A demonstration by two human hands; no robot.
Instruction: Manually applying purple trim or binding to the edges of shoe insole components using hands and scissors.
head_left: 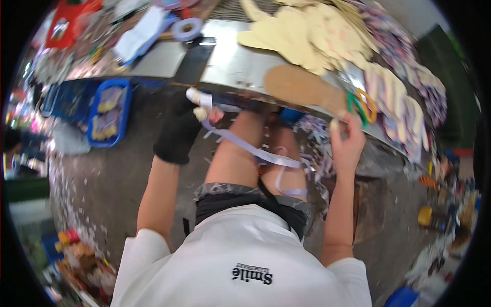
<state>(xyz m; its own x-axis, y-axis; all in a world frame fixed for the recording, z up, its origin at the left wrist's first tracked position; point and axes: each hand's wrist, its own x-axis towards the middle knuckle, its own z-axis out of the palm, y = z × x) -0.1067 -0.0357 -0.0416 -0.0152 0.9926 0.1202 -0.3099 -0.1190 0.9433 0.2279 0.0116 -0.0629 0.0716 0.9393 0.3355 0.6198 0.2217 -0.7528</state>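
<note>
1. Two hands work at the near edge of a metal table (240,66) that runs across the upper middle of the frame.
2. The left hand (186,120), left of centre, wears a black fingerless glove, and its fingertips are wrapped in pale tape.
3. Its fingers are pressed together, pinching one end of a long pale strip (245,146).
4. The strip trails from that pinch down and to the right across the person's bare knees, toward the centre of the frame, where it loops.
5. The right hand (348,140), right of centre, is bare and raised to the table edge.
6. Its fingers are closed through the green and orange handles of a pair of scissors (362,106); blur hides the blades, so whether they are parted cannot be told.
7. Just left of the scissors, a brown sole-shaped cardboard piece (302,87) lies flat on the table.
8. Above it, at the top centre, sits a heap of cream sole-shaped cutouts (307,36).
9. Along the table's right end, patterned sole-shaped pieces (404,107) overlap in a row.
10. A roll of pale tape (186,28) rests at the upper left of the table.
11. A blue crate (107,115) stands on the floor at the left, well apart from both hands.
</note>
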